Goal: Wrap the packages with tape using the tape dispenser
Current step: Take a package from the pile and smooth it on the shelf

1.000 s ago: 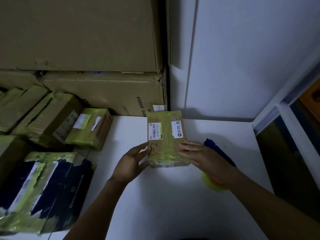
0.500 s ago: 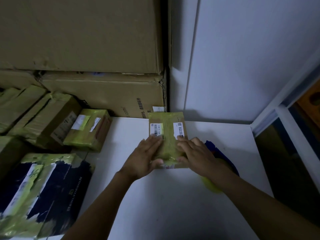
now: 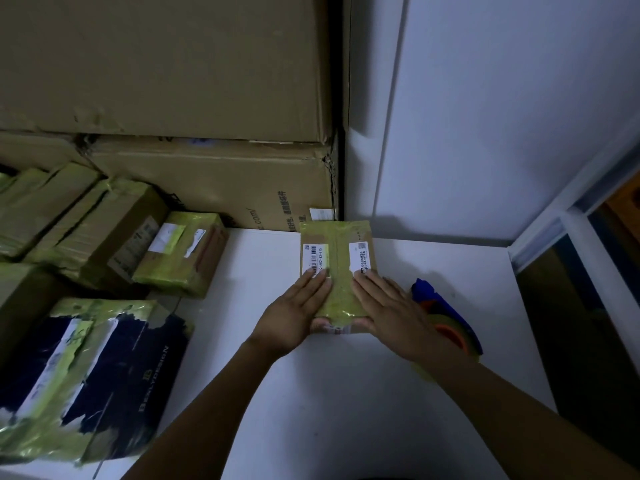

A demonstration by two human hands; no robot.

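Observation:
A small cardboard package (image 3: 341, 251) with yellow-green tape down its middle and two white labels lies flat on the white table (image 3: 346, 393). My left hand (image 3: 294, 313) presses flat on its near left part, fingers straight. On the near right part my right hand (image 3: 388, 310) lies flat too. Just right of my right hand, a blue tape dispenser (image 3: 446, 317) with a yellow-green roll lies on the table, partly hidden by my wrist.
Taped packages (image 3: 180, 252) are piled at the left, with a dark taped box (image 3: 86, 375) in front. Large cardboard cartons (image 3: 207, 188) stand stacked behind. A white wall closes the back right; the table's right edge (image 3: 530, 341) drops off.
Both hands have moved from the package's sides onto its top and now press it flat. The dispenser shows more beside my right wrist.

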